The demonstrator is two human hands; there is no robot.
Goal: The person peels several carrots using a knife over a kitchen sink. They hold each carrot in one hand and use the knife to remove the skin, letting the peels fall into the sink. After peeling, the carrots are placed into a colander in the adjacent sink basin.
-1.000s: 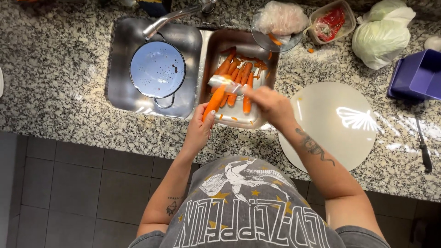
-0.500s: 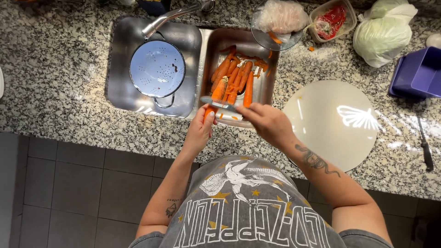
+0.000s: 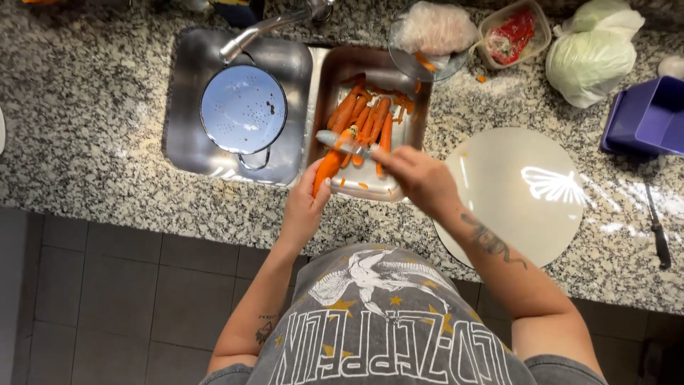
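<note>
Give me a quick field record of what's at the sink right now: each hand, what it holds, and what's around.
left hand: holds a carrot by its lower end, over the right sink basin
right hand: holds a peeler laid against the carrot
right basin: pile of carrots and scraps of peel
left basin: pale blue colander under the tap
counter, right: round white board, knife, purple tub, bagged cabbage
</note>
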